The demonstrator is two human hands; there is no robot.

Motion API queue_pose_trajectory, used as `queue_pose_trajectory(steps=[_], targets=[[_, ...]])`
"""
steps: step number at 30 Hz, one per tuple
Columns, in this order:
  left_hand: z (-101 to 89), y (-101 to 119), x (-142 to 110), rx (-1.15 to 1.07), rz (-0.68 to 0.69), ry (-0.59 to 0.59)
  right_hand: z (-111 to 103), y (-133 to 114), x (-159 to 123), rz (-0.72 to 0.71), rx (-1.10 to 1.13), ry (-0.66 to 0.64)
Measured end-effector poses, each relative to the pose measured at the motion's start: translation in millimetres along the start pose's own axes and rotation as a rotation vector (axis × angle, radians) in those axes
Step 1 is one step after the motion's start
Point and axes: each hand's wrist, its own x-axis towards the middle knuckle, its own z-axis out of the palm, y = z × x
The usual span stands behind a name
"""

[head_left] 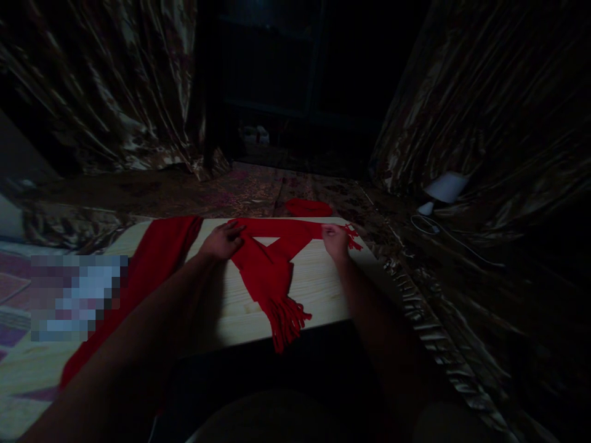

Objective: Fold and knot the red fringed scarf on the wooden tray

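A red fringed scarf lies crossed over itself on the light wooden table, with a small gap of bare wood inside its loop. One fringed end hangs toward me, close to the table's front edge. My left hand rests on the scarf's upper left bend, its fingers stretched out over the cloth. At the far right corner, my right hand is closed on the other end, with fringe showing past the fingers. A second strip of red cloth lies along the table's left side, partly behind my left forearm.
A red cloth item sits just beyond the table's far edge, on patterned fabric. To the right stands a small white lamp with its cord. Heavy curtains hang on both sides. The room is dark, and a patch at left is pixelated.
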Motion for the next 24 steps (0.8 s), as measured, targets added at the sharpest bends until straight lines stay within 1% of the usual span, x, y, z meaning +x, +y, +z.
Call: queue_pose_trajectory(steps=[2,4,6,8,13,24], targets=[[-0.2,0.4,-0.2,0.010,-0.010,0.004,7.6,-19.6,-8.1,-0.126,-0.153,-0.120],[-0.3,0.3,-0.5,0.014,-0.011,0.009,11.4,-36.8,-15.6,-0.222,-0.310,-0.190],[-0.4,0.2,-0.9,0.011,-0.002,0.007,12.2,-49.2,-21.2,-0.256,-0.461,-0.224],[-0.6,0.3,-1.2,0.006,0.002,0.004,11.8,-56.7,-24.1,-0.244,-0.573,-0.239],[-0.8,0.5,-1.0,0.014,-0.006,0.003,10.8,-63.5,-23.6,-0.215,-0.701,-0.270],[1.3,-0.8,-0.2,0.023,0.023,0.014,16.0,-68.1,-19.9,-0.261,-0.813,-0.320]])
